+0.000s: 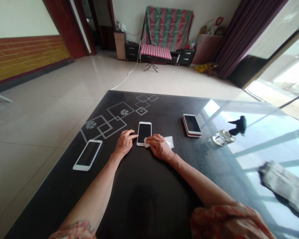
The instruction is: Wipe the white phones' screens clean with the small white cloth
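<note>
A white smartphone (145, 131) with a dark screen lies face up on the black table, between my hands. My left hand (125, 142) rests at its left side, index finger stretched out to touch the phone's edge. Pressed under the fingers of my right hand (159, 146) is a white cloth (169, 142) with a zigzag edge. Part of that cloth covers the phone's lower right corner; the rest sticks out to the right of the hand.
Another white smartphone (88, 155) lies at the left. Two stacked phones (192, 124) sit to the right, near a clear spray bottle (223, 137) with a black nozzle, lying tilted. A crumpled grey cloth (286, 186) is at the far right. The table's (149, 192) glossy top reflects the window.
</note>
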Demonstrator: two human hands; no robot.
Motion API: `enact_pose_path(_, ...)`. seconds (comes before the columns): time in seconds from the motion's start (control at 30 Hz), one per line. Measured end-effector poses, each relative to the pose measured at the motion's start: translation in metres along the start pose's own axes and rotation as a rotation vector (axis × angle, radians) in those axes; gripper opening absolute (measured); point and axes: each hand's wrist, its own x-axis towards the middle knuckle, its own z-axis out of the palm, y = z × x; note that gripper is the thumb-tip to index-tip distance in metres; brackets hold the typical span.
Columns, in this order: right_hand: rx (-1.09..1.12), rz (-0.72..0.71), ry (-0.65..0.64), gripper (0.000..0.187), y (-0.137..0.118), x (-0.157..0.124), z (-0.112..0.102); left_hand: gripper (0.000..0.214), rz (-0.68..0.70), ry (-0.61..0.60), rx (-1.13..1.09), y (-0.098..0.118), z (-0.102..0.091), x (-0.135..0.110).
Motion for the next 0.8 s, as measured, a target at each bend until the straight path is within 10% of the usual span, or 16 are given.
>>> enact_pose_path(0.3,0.038,-0.031,0.008,0.027,0.013,0.012,0.006,0.051,0.004,0.001,0.007,0.0,-0.001,0.0)
enact_pose_path(0.8,-0.089,0.309,0.13,0.023,0.073,0.07,0.021,0.052,-0.003,0.009,0.003,-0.002,0.001,0.0)
